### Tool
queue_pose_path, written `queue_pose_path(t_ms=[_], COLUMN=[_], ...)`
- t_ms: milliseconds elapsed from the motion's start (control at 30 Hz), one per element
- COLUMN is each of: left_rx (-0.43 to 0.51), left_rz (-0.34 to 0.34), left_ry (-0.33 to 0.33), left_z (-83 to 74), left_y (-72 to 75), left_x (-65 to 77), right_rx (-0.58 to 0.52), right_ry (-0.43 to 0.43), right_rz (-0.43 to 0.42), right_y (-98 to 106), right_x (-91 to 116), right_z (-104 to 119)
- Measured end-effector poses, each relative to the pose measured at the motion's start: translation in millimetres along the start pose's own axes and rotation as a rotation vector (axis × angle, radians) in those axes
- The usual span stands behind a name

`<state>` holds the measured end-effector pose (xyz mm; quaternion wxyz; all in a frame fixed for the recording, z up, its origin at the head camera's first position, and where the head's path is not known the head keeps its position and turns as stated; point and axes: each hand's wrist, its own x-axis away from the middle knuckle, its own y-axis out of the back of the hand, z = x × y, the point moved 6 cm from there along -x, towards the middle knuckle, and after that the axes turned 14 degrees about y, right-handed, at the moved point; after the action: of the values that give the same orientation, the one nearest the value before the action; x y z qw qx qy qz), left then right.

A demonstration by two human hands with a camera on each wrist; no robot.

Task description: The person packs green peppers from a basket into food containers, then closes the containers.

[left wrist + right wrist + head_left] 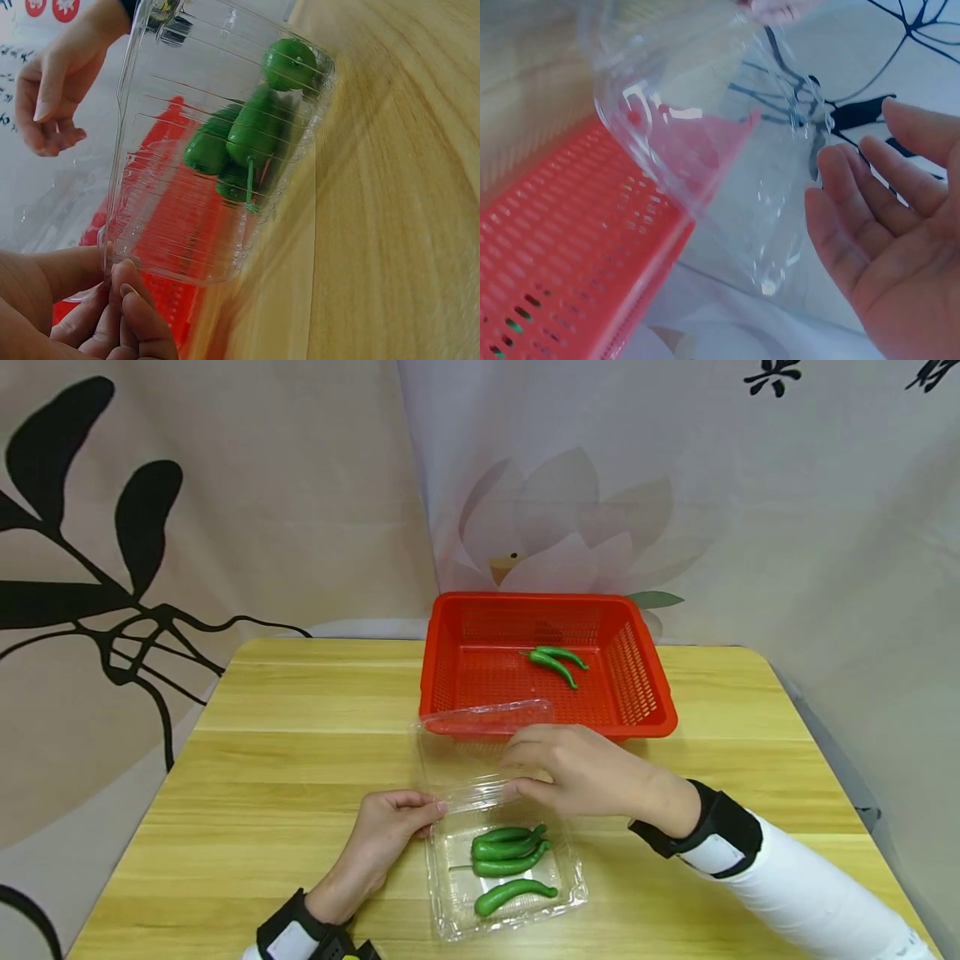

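Observation:
A clear plastic clamshell box [447, 906] lies on the table with its lid [453, 760] raised and leaning toward the basket. Several green chili peppers [513, 896] rest in the bottom half; through the clear wall, these peppers [255, 124] also show in the left wrist view. My left hand [386, 831] pinches the box's left edge near the hinge between thumb and fingers. Over the right side of the lid, my right hand [588, 770] hovers with relaxed, slightly bent fingers [847, 180]. In the right wrist view that hand holds nothing, beside the lid.
A red perforated basket [540, 603] stands behind the box, holding a few green chili peppers [553, 667]. The lid overlaps the basket's front left rim. Under everything is a wooden table [322, 710], with a printed cloth backdrop [300, 485] behind it.

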<state>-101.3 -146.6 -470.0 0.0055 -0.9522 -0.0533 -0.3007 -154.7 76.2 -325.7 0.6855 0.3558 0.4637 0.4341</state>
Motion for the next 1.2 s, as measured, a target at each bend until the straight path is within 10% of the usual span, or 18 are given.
queue_pose_path(t_ms=[600, 1200], left_rx=[-0.005, -0.006], left_rz=[-0.008, -0.002], left_ry=[-0.004, -0.009], left_z=[1.3, 0.0], left_y=[0.4, -0.4], left_x=[-0.5, -0.3], right_rx=[0.038, 0.085], right_ry=[-0.061, -0.499], right_rz=[-0.301, 0.036], right_y=[62.7, 60.2], right_x=[-11.3, -18.0], right_z=[-51.2, -151.7])
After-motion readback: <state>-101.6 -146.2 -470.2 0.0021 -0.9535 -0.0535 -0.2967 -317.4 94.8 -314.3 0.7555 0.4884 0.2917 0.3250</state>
